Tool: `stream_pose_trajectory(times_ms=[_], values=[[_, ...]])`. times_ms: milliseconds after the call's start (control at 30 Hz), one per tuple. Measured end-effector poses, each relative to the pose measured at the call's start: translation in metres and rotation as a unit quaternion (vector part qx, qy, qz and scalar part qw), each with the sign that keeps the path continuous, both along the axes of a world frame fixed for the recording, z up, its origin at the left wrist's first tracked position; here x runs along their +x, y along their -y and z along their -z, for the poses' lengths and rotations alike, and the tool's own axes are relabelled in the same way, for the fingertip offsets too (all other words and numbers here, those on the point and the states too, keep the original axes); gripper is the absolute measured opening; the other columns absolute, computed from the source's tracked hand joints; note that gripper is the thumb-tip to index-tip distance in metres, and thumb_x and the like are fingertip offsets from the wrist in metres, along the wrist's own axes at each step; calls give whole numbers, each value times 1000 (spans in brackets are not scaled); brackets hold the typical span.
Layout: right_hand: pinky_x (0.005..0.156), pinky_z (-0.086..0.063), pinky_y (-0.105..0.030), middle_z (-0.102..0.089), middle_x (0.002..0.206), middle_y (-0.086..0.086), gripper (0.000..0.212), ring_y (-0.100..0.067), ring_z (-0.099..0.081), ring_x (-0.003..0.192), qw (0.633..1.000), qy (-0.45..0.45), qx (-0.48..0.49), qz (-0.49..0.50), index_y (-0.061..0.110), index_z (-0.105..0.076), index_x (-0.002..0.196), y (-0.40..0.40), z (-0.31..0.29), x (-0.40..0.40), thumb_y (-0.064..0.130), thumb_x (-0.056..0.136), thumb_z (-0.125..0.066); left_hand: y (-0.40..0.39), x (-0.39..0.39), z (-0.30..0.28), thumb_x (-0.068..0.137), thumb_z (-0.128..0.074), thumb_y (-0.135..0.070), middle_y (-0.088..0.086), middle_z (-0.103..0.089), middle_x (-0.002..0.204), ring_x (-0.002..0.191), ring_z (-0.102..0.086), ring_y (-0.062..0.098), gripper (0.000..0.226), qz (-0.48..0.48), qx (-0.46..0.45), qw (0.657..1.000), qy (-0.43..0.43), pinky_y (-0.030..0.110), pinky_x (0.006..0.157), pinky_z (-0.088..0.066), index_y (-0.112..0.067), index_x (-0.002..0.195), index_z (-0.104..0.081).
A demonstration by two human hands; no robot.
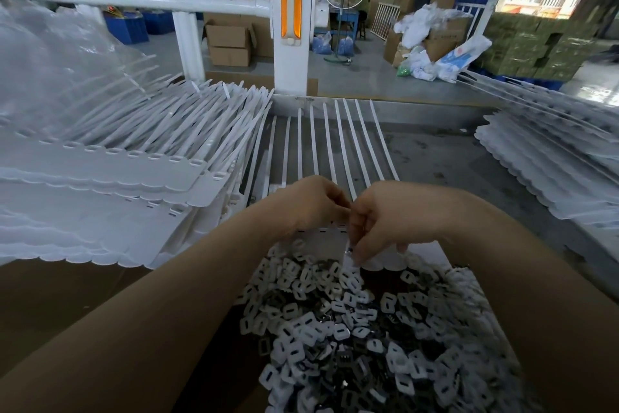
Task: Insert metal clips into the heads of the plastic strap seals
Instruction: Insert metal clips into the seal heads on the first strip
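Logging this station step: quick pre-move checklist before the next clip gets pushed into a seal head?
1. Seal sheet under the hands, straps pointing away: ok.
2. Left hand steadying the sheet's head row: ok, fingers curled on it.
3. Right hand has a clip: likely ok, a small dark piece shows at its fingertips, too small to confirm.
4. Clip lined up with a head slot: cannot tell, fingers hide it.
5. Clip pile within reach, just below the hands: ok.
6. Stacked sheets to the left, not lying over the working sheet: ok.
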State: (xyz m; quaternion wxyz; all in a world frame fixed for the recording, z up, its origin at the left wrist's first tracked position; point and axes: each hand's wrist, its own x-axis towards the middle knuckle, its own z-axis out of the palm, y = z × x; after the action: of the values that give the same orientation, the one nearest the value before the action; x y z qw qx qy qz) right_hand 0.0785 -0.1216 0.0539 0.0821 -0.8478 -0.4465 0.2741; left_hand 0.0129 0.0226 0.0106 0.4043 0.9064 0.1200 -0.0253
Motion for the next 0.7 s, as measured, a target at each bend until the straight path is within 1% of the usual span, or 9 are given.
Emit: stream_pose_trajectory(times_ms=[100,167,267,400,467,567,600,667,700], values=[[44,-42,-12,-64,71,10,18,3,-57,50,1000,23,-10,-8,28,-69,80,-4,3,-5,33,72,-84,-1,-1,0,88,-68,-28,-21,-62,60,55,-55,-11,8,10,0,1000,5,16,56,-36,-29,80,-70],[43,-40,-11,-63,67,11,16,4,-56,48,999,32,-8,-16,27,-70,80,-4,4,-7,30,73,-84,-2,-1,1,88,-69,-26,-21,-61,58,51,-53,-12,10,9,-5,1000,9,16,56,-37,-29,79,-70],[45,-42,-15,-63,68,9,15,-4,-58,54,998,50,-4,-25,23,-74,85,-5,4,-11,29,74,-82,-2,-1,2,88,-69,-25,-18,-63,61,54,-55,-10,8,7,-9,1000,10,17,58,-39,-29,81,-71],[48,-46,-18,-69,79,1,12,-12,-62,60,998,60,-11,-30,22,-75,88,-6,3,-12,27,78,-78,-3,-1,2,88,-68,-23,-12,-65,73,69,-58,2,5,4,-14,1000,8,20,63,-43,-26,85,-72],[48,-45,-20,-70,81,-2,14,-12,-60,59,997,62,-17,-34,19,-75,91,-7,4,-12,27,79,-76,-4,-1,3,88,-68,-22,-12,-65,71,65,-57,-2,6,5,-12,1000,8,17,59,-42,-25,85,-72],[46,-42,-19,-69,81,-6,17,-11,-57,58,997,68,-20,-36,13,-73,92,-8,5,-13,25,80,-74,-5,0,4,89,-67,-21,-16,-63,62,52,-54,-9,7,7,-12,1000,11,7,45,-39,-24,85,-72],[46,-42,-18,-69,82,-6,17,-11,-57,58,997,67,-22,-37,13,-73,92,-8,5,-13,25,80,-73,-6,0,4,89,-67,-21,-18,-63,60,50,-53,-11,6,10,-11,1000,11,5,43,-37,-24,85,-72],[48,-46,-19,-69,83,-5,13,-14,-62,62,998,46,-21,-32,15,-72,92,-6,4,-12,24,81,-73,-7,-2,2,88,-69,-24,-21,-64,62,53,-54,-11,4,22,-9,1000,11,5,45,-37,-26,87,-72],[50,-49,-19,-69,84,-4,10,-16,-65,67,999,31,-16,-23,18,-71,91,-5,3,-11,23,82,-72,-7,-3,1,87,-70,-26,-19,-66,68,57,-56,-9,2,28,-6,1000,13,6,49,-39,-27,88,-72]])
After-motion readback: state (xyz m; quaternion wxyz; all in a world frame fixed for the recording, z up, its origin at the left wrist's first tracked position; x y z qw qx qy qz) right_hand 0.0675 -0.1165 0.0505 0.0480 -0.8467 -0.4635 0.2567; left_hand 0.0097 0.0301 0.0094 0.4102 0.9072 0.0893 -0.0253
